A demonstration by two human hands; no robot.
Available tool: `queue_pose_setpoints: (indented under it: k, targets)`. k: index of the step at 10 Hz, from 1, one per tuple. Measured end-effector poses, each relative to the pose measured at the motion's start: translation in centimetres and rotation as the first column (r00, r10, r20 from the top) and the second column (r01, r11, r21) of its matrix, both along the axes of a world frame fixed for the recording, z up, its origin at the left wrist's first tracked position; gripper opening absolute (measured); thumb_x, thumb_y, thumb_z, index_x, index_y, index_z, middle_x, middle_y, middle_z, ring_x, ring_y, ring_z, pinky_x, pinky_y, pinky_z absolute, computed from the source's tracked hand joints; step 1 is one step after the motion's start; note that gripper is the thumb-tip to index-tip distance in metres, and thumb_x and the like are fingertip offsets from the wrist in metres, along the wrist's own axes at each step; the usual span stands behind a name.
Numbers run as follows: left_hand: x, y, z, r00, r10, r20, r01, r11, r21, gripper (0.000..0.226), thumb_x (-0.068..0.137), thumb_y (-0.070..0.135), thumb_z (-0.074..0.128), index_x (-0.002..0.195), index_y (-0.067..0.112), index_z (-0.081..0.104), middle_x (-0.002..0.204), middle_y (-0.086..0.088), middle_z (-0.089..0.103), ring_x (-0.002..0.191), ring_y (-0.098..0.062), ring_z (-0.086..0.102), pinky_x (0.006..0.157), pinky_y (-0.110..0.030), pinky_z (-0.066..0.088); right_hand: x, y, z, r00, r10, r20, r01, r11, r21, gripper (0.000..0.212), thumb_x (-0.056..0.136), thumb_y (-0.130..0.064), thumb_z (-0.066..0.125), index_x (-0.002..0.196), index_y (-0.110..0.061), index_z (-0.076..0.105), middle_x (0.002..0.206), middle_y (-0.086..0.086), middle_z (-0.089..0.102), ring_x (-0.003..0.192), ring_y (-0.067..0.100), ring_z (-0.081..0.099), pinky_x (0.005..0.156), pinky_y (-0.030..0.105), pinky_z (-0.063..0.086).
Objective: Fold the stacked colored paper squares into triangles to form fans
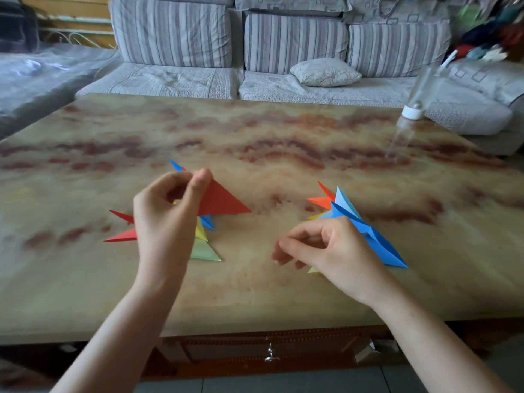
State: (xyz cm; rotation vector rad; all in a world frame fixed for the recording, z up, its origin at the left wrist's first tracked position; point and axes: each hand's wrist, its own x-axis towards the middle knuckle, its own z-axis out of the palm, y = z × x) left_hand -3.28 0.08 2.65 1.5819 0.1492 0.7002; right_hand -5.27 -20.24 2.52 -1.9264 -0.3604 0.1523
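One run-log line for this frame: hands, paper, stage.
left hand: pinches red triangle over left pile | right hand: loosely curled, empty, by right pile | stage: folded triangles in two piles on table

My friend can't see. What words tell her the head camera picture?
A left hand pinches a red folded paper triangle above a marbled tabletop. The right hand, loosely curled, is by a fan of blue, orange and yellow paper triangles. Behind stands a grey striped sofa.

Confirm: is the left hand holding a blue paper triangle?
No, the left hand pinches a red paper triangle by one corner.
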Motion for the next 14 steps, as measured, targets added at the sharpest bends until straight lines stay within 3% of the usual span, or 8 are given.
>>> queue_pose_setpoints:
  k: [3,4,7,8,10,11,13,14]
  targets:
    - [-1.1,-3.7,-1.0,0.969,-0.224,-0.105,0.213,0.972,-0.103,0.009,0.082,0.019,0.070,0.073,0.018,0.072,0.066,0.012,0.071,0.063,0.002,0.061,0.061,-0.011,0.046,0.6,1.5,-0.4,0.983,-0.160,0.095,0.149,0.983,0.110,0.032,0.072,-0.036,0.073,0.101,-0.024,0.068,0.085,-0.004,0.072,0.078,0.007,0.068,0.073,0.032,0.056]
    - [-1.3,-3.9,-1.2,0.956,-0.266,-0.126,0.253,0.961,-0.116,0.009,0.082,0.018,0.069,0.075,0.015,0.072,0.064,0.011,0.070,0.060,0.003,0.061,0.056,-0.010,0.045,0.9,2.0,-0.7,0.981,-0.161,0.105,0.146,0.979,0.140,0.021,0.080,-0.010,0.073,0.095,-0.022,0.067,0.076,0.004,0.070,0.065,0.017,0.069,0.065,0.027,0.055]
    - [-0.5,-2.3,-1.1,0.988,-0.113,-0.101,0.120,0.991,0.064,0.004,0.081,0.024,0.072,0.077,0.024,0.073,0.067,0.005,0.071,0.067,-0.006,0.065,0.066,-0.015,0.049,1.9,1.3,-1.5,0.967,-0.243,0.078,0.235,0.967,0.094,0.016,0.083,-0.004,0.069,0.095,-0.014,0.067,0.068,0.003,0.065,0.053,0.011,0.061,0.053,0.025,0.051]
    - [-0.6,-2.3,-0.9,0.990,-0.101,-0.093,0.110,0.989,0.097,0.005,0.082,0.025,0.071,0.077,0.026,0.071,0.067,0.008,0.070,0.069,-0.004,0.065,0.066,-0.012,0.045,2.3,1.6,-2.9,0.950,-0.283,0.134,0.299,0.947,-0.117,0.013,0.083,-0.016,0.071,0.093,-0.024,0.068,0.073,-0.007,0.065,0.065,0.008,0.061,0.061,0.029,0.050]
    - [-0.5,-2.5,-1.1,0.983,-0.153,-0.098,0.164,0.979,0.120,0.003,0.082,0.026,0.070,0.080,0.025,0.072,0.077,-0.003,0.072,0.073,-0.012,0.068,0.077,-0.031,0.054,2.2,3.1,-3.8,0.857,-0.254,0.448,0.462,0.765,-0.449,0.011,0.088,-0.028,0.060,0.097,-0.023,0.066,0.084,-0.007,0.067,0.094,0.015,0.055,0.071,0.032,0.046]
    - [-0.2,-2.3,-1.1,0.986,-0.146,-0.086,0.156,0.979,0.130,0.003,0.082,0.026,0.070,0.080,0.024,0.072,0.078,-0.004,0.072,0.074,-0.013,0.068,0.075,-0.029,0.054,2.4,3.3,-4.2,0.812,-0.184,0.553,0.490,0.730,-0.477,0.014,0.088,-0.027,0.060,0.098,-0.018,0.066,0.090,-0.005,0.065,0.096,0.019,0.053,0.079,0.032,0.043]
    - [0.1,-2.4,-0.5,0.990,-0.141,-0.021,0.142,0.974,0.175,0.011,0.089,0.024,0.062,0.083,0.024,0.071,0.077,-0.004,0.069,0.061,0.000,0.062,0.064,-0.012,0.047,2.6,3.4,-4.5,0.737,-0.130,0.663,0.563,0.661,-0.496,0.018,0.079,-0.022,0.072,0.095,-0.015,0.069,0.088,0.001,0.065,0.088,0.025,0.060,0.075,0.037,0.050]
    - [0.5,-2.2,0.0,0.988,-0.153,0.026,0.151,0.986,0.070,0.021,0.096,0.024,0.053,0.087,0.020,0.071,0.073,0.005,0.065,0.064,-0.004,0.061,0.066,-0.022,0.054,2.7,3.0,-3.8,0.683,-0.185,0.707,0.539,0.781,-0.316,0.020,0.086,-0.019,0.065,0.105,-0.013,0.066,0.104,0.001,0.064,0.097,0.022,0.060,0.085,0.035,0.049]
